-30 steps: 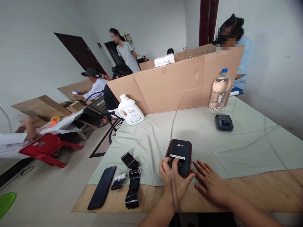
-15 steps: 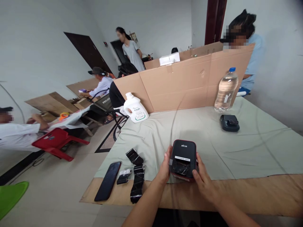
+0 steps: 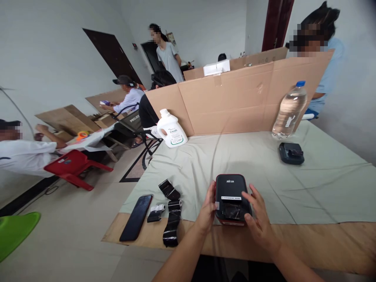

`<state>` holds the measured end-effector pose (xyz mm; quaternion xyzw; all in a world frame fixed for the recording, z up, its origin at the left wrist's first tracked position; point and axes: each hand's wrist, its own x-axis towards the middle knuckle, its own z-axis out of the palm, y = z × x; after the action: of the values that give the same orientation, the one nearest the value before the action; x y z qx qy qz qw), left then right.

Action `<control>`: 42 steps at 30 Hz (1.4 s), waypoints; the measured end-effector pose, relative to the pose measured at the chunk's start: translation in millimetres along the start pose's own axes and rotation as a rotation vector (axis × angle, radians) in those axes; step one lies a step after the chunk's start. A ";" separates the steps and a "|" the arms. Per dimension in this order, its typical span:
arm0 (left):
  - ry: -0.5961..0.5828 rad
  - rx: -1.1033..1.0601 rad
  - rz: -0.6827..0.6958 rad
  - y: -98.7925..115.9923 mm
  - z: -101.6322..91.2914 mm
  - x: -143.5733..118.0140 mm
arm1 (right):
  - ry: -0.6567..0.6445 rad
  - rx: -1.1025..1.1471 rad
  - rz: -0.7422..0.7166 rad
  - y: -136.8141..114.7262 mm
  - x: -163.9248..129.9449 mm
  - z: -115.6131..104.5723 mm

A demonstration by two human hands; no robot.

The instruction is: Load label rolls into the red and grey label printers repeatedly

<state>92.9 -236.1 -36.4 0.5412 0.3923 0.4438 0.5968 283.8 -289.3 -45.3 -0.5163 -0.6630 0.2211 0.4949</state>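
A small black printer with a red rim [image 3: 231, 196] stands at the near edge of the pale green cloth [image 3: 293, 188]. My left hand [image 3: 207, 209] presses against its left side. My right hand [image 3: 259, 221] wraps its right side, fingers lying over the top edge. A strip of black ribbon [image 3: 172, 211] and a small white roll [image 3: 157, 209] lie on the cloth to the left, beside a black phone [image 3: 136, 217].
A white detergent bottle [image 3: 171, 129], a water bottle [image 3: 289, 111] and a small black device [image 3: 291, 153] stand farther back, in front of a cardboard screen [image 3: 235, 102]. Other people sit and stand behind and to the left. A red plastic chair [image 3: 72, 166] is on the floor.
My hands moved from on top of and beside the printer to gripping its two sides. The printer has been turned to face me and tilted up.
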 end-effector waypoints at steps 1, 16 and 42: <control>-0.001 0.014 -0.006 1.1 -1.7 1.5 | -0.011 -0.045 -0.066 -3.6 2.5 -1.4; 0.086 -0.225 -0.101 -0.9 2.7 8.9 | 0.151 -0.270 -0.374 -3.5 0.6 16.2; -0.178 1.357 0.063 66.8 35.1 50.3 | 0.132 -0.083 0.312 85.0 30.3 -2.0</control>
<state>134.2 -197.1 34.4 0.8409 0.5173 0.0708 0.1424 325.9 -231.1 -99.9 -0.6462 -0.5495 0.2334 0.4753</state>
